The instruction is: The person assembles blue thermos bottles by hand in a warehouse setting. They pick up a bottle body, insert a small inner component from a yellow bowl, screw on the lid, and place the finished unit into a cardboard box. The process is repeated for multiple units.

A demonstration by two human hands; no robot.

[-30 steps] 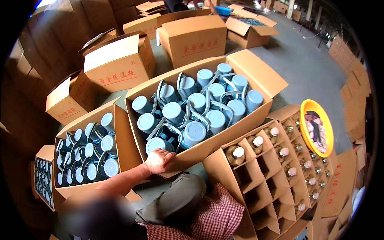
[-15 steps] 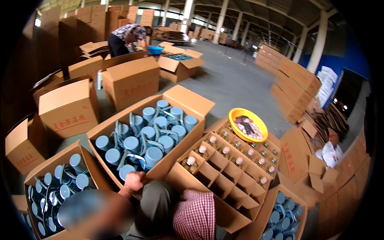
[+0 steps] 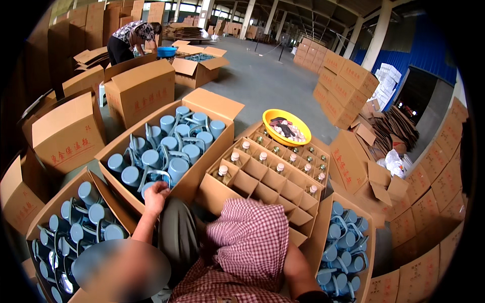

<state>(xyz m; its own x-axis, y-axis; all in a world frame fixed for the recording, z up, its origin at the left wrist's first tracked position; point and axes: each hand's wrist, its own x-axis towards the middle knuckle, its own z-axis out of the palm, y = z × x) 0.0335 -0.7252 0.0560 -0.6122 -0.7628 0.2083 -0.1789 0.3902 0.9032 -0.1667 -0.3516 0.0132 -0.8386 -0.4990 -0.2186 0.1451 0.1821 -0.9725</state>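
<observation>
My left hand (image 3: 156, 198) is at the near edge of an open carton (image 3: 198, 178) packed with blue vacuum flasks (image 3: 151, 158). Its fingers are closed around what looks like the loop handle of the flask in the near corner, whose body the hand partly covers. At lower right my right forearm (image 3: 299, 270) reaches in beside the checked cloth on my lap; that hand is hidden. To the right of my left hand stands a divided carton (image 3: 214, 191), with stoppered glass bottles (image 3: 235, 157) in some cells and other cells bare.
A yellow basin (image 3: 267, 115) of small pale and dark pieces rests on the divided carton's far end. More flask cartons stand at lower left (image 3: 120, 212) and lower right (image 3: 371, 237). Closed cartons (image 3: 68, 132) line the left. A person (image 3: 126, 43) bends near a blue basin (image 3: 166, 52).
My left hand has gone from the carton's edge to the corner flask's handle. My right forearm has come into view, and the whole scene has shifted left and up.
</observation>
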